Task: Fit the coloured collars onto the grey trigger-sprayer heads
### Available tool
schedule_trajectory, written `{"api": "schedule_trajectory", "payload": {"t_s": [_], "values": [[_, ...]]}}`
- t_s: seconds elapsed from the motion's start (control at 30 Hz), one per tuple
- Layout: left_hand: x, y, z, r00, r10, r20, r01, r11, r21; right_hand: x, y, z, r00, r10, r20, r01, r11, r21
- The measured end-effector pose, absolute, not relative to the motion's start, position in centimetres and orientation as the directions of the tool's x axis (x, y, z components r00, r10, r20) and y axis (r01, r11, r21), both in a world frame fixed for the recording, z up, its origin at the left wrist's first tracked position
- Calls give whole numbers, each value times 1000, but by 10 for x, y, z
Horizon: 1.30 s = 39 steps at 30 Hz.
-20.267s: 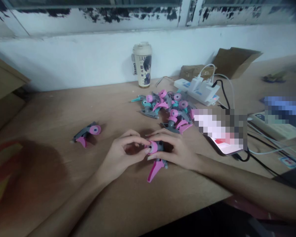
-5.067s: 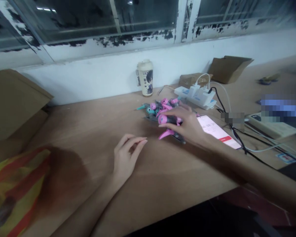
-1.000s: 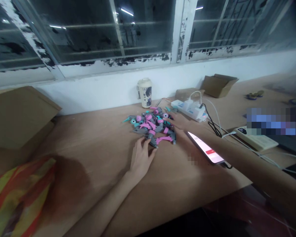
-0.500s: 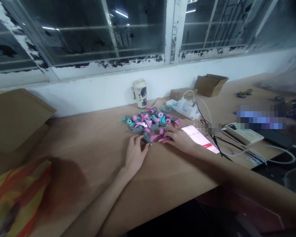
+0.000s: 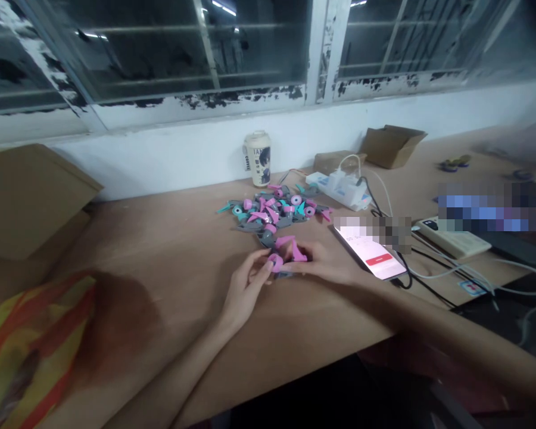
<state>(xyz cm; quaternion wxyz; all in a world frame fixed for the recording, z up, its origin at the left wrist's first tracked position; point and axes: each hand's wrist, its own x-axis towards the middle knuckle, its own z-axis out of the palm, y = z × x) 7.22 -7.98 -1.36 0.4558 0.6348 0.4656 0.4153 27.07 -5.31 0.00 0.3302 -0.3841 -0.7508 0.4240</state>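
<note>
A: Where is the spray trigger head (image 5: pixel 277 263) found?

B: Between the two hands, at the fingertips, low over the table (image 5: pixel 196 322). Its pink collar (image 5: pixel 274 260) is pinched by the thumb and fingers of the left hand (image 5: pixel 245 285); its body and pink lever (image 5: pixel 299 252) are enclosed by the curled fingers of the right hand (image 5: pixel 322 264). Neither hand is spread wide; how hard the grip is cannot be told.

A: How is it expected to handle?

B: Light and stiff, it is judged, being apparently moulded plastic. Some slip may be met on the smooth collar, and the lever would probably give if squeezed. It is best held by the collar's rim and by the body, with the thin lever spared.

A: Can any writing be read?

B: None on the trigger head, nor on the pile of similar heads (image 5: pixel 272 208) just beyond the fingertips. Past these, on the cup (image 5: pixel 259 161), "COFFEE" can seemingly be made out on the side, with larger letters starting "IA" on the front. Right of the right fingers, the phone (image 5: pixel 370 253) is lit; its digits are partly masked, and its red button's label is too small.
</note>
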Motion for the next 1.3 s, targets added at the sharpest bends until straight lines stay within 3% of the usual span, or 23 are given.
{"api": "schedule_trajectory", "payload": {"t_s": [0.1,0.23,0.37,0.5,0.77,0.93,1.17,1.3], "values": [[67,-74,-11,256,966,29,150,-70,986,258,-40,-6,-526,847,72,221,218,-950],[61,-66,-11,309,947,-83,90,58,994,249,-26,-24,-400,916,20,130,79,-988],[59,-63,-13,365,923,-125,94,97,991,245,-26,-39,-264,949,174,71,199,-977],[61,-65,-14,400,907,-136,143,85,986,246,-37,-42,-273,915,296,161,347,-924],[58,-68,-12,478,871,-111,197,16,980,246,-47,-48,-284,924,258,204,321,-925],[55,-65,-15,504,854,-128,203,27,979,247,-49,-46,-303,903,304,244,382,-892],[58,-67,-13,474,872,-122,167,47,985,246,-50,-43,-283,934,220,278,299,-913],[60,-68,-13,414,904,-106,188,29,982,247,-54,-36,-275,902,334,417,425,-804]]}}
